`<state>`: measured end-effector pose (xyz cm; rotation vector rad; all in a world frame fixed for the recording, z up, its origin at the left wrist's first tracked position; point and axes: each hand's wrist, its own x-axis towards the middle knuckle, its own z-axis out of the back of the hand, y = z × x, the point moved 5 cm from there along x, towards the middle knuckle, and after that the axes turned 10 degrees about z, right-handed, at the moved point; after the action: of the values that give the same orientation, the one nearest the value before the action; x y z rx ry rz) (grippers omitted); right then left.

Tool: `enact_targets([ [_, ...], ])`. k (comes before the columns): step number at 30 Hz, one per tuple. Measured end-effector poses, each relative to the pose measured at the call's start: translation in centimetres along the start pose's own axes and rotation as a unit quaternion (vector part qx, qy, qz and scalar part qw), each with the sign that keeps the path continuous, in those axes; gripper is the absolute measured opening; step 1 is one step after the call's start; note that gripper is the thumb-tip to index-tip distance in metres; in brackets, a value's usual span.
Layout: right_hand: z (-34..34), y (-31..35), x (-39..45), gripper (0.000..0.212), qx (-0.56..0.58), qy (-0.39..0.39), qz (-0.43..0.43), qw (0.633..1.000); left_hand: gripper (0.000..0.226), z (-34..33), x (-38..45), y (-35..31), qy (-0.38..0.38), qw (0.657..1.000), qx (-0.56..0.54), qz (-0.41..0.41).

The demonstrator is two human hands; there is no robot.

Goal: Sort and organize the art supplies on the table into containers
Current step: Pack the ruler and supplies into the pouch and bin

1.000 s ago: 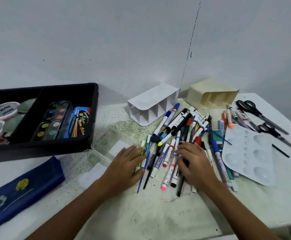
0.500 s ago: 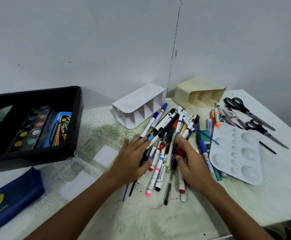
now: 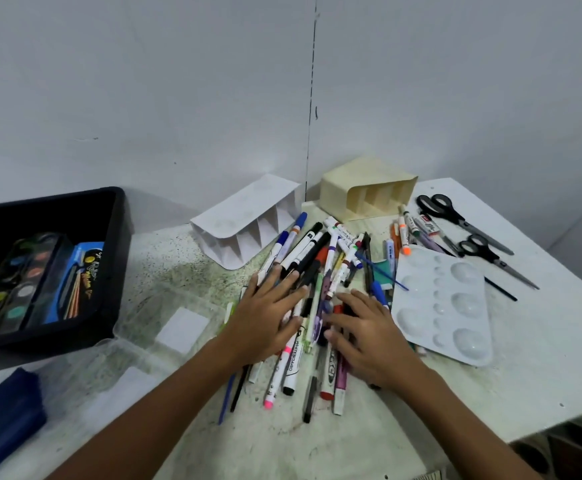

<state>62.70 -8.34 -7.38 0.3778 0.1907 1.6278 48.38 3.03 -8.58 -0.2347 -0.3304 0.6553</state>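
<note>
Both hands — left hand, right hand — lay flat, fingers straight, upon the marker pile, left of the palette.

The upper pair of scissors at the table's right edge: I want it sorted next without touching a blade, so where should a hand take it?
Grip the upper pair of scissors by the black handle loops, coming from above at its far-left end. The closed blades point right and toward the viewer, and the loops lie flat with bare table around them.
</note>
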Motion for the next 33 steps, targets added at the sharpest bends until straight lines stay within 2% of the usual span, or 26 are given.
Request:
enact_targets([
  [3, 1.6, -1.2, 0.9, 0.03, 0.045, -0.118, -0.005, 0.992, 0.051, 0.2, -0.4, 0.3, -0.028, 1.0, -0.009, 0.006],
  [7, 3.0, -2.7, 3.5, 0.022, 0.066, -0.136, 0.013, 0.988, 0.03, 1.1, -0.2, -0.4, -0.084, 0.994, -0.061, 0.044],
  [10, 3.5, -3.1, 5.4, 0.028, 0.042, -0.083, 0.054, 0.994, 0.034, 1.0, 0.5, -1.9, -0.088, 0.992, -0.045, 0.081],
  [14, 3.0, -3.4, 7.4, 0.051, -0.08, 0.071, 0.06, 0.993, 0.052, 0.3, 1.2, -2.6, -0.041, 0.987, -0.029, 0.151],
  [16, 3.4, -3.4, 8.2, 0.051, -0.122, 0.093, 0.085, 0.985, 0.049, 0.4, 1.3, -2.5, -0.044, 0.984, -0.041, 0.166],
  [18, 3.8, -3.4, 8.8, 0.042, -0.137, 0.094, 0.118, 0.979, 0.043, 0.7, 1.2, -2.4, -0.06, 0.982, -0.066, 0.168],
  [21, 4.1, -4.0, 9.3, 0.022, -0.075, 0.13, 0.14, 0.979, 0.035, 1.2, 1.5, -2.4, -0.086, 0.979, -0.08, 0.168],
  [23, 4.8, -5.1, 9.4, 0.016, 0.084, 0.174, 0.095, 0.976, 0.036, 1.2, 1.8, -2.4, -0.077, 0.978, -0.079, 0.176],
  [25, 6.2, -6.1, 9.2, 0.017, 0.263, 0.195, 0.05, 0.944, 0.039, 0.9, 1.9, -2.4, -0.062, 0.978, -0.073, 0.187],
  [27, 7.7, -7.0, 9.0, 0.019, 0.435, 0.164, 0.03, 0.885, 0.041, 0.6, 1.8, -2.4, -0.06, 0.977, -0.065, 0.192],
  [28, 8.1, -7.4, 8.8, 0.02, 0.523, 0.134, 0.02, 0.841, 0.04, 0.5, 1.8, -2.4, -0.064, 0.978, -0.053, 0.19],
  [30, 8.5, -8.0, 8.7, 0.021, 0.683, 0.051, -0.017, 0.729, 0.039, 0.4, 2.0, -2.7, -0.07, 0.981, -0.012, 0.182],
  [32, 7.8, -8.4, 8.5, 0.018, 0.782, -0.025, -0.087, 0.617, 0.043, 0.3, 2.2, -3.1, -0.062, 0.98, 0.033, 0.187],
  [33, 7.4, -8.4, 8.3, 0.016, 0.798, -0.047, -0.122, 0.588, 0.044, 0.2, 2.3, -3.4, -0.061, 0.979, 0.056, 0.189],
])
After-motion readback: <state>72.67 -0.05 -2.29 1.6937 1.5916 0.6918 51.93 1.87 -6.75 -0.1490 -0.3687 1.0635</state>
